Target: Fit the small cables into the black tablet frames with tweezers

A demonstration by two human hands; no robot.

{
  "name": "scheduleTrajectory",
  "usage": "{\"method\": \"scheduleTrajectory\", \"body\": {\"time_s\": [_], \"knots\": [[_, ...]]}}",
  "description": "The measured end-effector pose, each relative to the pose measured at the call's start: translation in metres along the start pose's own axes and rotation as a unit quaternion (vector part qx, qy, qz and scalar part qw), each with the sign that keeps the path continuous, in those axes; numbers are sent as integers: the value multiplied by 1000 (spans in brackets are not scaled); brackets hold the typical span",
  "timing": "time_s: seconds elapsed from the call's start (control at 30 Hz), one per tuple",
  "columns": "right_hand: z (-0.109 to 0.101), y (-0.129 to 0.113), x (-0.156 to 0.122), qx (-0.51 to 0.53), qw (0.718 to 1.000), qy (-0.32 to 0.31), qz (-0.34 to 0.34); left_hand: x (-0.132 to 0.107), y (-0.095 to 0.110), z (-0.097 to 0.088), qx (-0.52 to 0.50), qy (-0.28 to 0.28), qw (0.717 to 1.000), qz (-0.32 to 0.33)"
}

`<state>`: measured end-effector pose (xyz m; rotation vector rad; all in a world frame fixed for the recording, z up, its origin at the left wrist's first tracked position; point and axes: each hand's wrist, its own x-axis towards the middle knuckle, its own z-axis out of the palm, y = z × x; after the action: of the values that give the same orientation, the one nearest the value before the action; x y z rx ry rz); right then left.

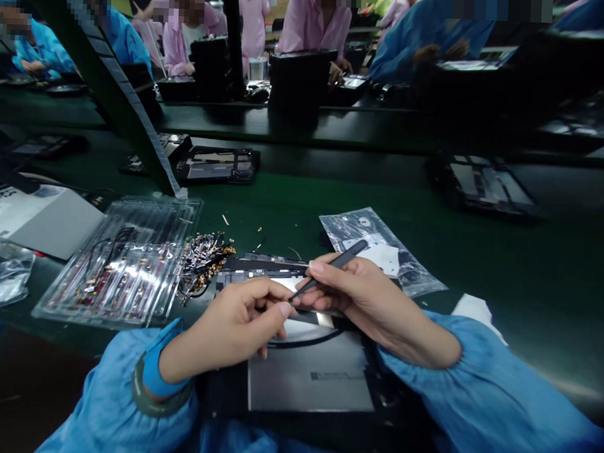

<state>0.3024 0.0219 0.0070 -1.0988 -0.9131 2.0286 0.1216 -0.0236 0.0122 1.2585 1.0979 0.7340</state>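
Dark tweezers (338, 263) rest in my right hand (362, 292), pinched between thumb and fingers, with their tips pointing down and left. The tips meet the fingertips of my left hand (245, 317), whose thumb and forefinger are pressed together around something too small to name. Both hands are above an opened tablet-like device (310, 380), a large grey battery with printed marks in its lower half. A black cable (301, 343) curves across the device. My hands hide part of its upper half.
Left of the device lie a pile of small cables with gold connectors (203, 259) and a clear plastic tray (124, 272) of small parts. A plastic bag (381, 250) lies behind my right hand. More opened devices (219, 164) sit on the green bench, with people working beyond.
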Motion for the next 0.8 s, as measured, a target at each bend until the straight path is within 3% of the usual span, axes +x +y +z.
{"method": "scheduleTrajectory", "body": {"time_s": [0.33,0.57,0.7,0.8], "knots": [[-1,-5,-6,-2,1000,-12,-22,-6,-4,-7,-17,16,1000,20],[7,-3,-43,-90,993,38,-67,-30,-24,-22,-84,71,993,29],[27,20,-67,-115,985,114,-67,-51,-42,-31,-131,130,981,63],[35,36,-76,-164,974,133,-82,-75,-59,-40,-207,254,940,92]]}}
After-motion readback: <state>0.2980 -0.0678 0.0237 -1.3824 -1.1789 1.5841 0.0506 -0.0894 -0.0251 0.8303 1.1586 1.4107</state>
